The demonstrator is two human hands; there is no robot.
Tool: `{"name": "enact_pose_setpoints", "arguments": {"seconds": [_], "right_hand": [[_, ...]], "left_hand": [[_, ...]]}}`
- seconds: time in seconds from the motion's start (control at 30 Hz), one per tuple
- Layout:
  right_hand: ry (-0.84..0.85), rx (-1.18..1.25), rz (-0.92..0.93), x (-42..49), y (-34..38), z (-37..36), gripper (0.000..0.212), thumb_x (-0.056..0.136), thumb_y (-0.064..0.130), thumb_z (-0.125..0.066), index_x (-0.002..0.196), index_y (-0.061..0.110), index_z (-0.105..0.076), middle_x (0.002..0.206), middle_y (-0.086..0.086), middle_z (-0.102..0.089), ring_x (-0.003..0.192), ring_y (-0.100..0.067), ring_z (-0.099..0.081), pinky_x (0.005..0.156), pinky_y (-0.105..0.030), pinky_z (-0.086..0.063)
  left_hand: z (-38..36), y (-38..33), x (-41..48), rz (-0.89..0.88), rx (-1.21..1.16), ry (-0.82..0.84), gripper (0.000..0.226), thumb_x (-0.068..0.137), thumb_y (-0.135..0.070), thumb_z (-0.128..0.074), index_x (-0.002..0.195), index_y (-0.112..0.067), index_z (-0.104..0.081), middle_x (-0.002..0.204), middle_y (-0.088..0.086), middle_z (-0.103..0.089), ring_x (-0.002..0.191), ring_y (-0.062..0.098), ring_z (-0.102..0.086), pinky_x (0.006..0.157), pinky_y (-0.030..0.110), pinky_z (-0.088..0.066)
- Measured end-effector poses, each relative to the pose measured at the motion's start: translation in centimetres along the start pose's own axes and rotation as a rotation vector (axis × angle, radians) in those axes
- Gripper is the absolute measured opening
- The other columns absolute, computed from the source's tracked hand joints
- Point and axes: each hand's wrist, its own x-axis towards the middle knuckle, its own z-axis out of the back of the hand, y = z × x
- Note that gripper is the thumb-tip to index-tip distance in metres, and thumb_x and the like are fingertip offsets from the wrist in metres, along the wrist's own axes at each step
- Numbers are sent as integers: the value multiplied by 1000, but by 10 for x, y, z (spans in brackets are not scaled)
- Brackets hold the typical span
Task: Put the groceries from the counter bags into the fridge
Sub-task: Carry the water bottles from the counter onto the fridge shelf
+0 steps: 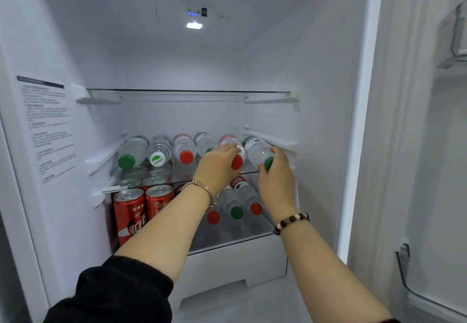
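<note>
Left hand (217, 162) grips the red-cap bottle (237, 162), right hand (276, 174) the green-cap bottle (258, 150) — I'd push both in level, side by side.

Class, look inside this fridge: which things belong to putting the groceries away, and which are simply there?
Part of the job: left hand on the red-capped bottle; right hand on the green-capped bottle; middle shelf; cola cans.
Simply there: instruction sticker; fridge light; door bin.
</note>
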Motion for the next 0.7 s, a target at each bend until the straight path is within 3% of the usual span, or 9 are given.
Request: {"name": "enact_pose_setpoints", "arguments": {"seconds": [0.1, 0.2, 0.33, 0.47, 0.7], "right_hand": [[28, -13, 8, 9, -1, -6, 42, 94, 20, -53, 134, 13, -40, 130, -4, -49, 95, -15, -57, 68, -17, -41], [45, -67, 33, 18, -3, -13, 44, 91, 24, -54, 131, 11, -42, 123, -6, -52, 84, -14, -54, 63, -20, -43], [64, -109, -17, 34, -9, -20, 37, 90, 26, -53, 121, 8, -47, 109, -8, -57, 80, -18, -51, 67, -27, -39], [52, -184, -46, 50, -15, -28, 22, 90, 26, -48, 101, 8, -49, 82, -4, -58, 59, -10, -46, 48, -25, -33], [92, -334, -54, 65, -15, -37, 28, 93, 26, -41, 107, 3, -49, 84, -6, -53, 74, -22, -50, 61, -30, -37]], "left_hand": [[2, 2, 7, 22, 8, 117, 43, 90, -36, -56, 128, -14, -53, 137, 0, -50, 120, 22, -49, 102, 31, -35], [2, 11, 11, 24, 35, 209, 43, 96, -30, -45, 136, -14, -45, 147, 0, -39, 131, 21, -41, 116, 38, -15], [-7, 20, 17, 91, 60, 239, 36, 98, -28, -41, 132, -17, -48, 143, -2, -45, 124, 20, -49, 116, 46, -16], [-21, 14, 26, 144, 75, 183, 28, 96, -33, -44, 115, -18, -58, 126, -3, -57, 109, 20, -56, 108, 47, -28], [-26, 21, 33, 224, 7, 237, 38, 95, -32, -47, 132, -23, -51, 137, -4, -51, 124, 20, -48, 108, 49, -31]]}}
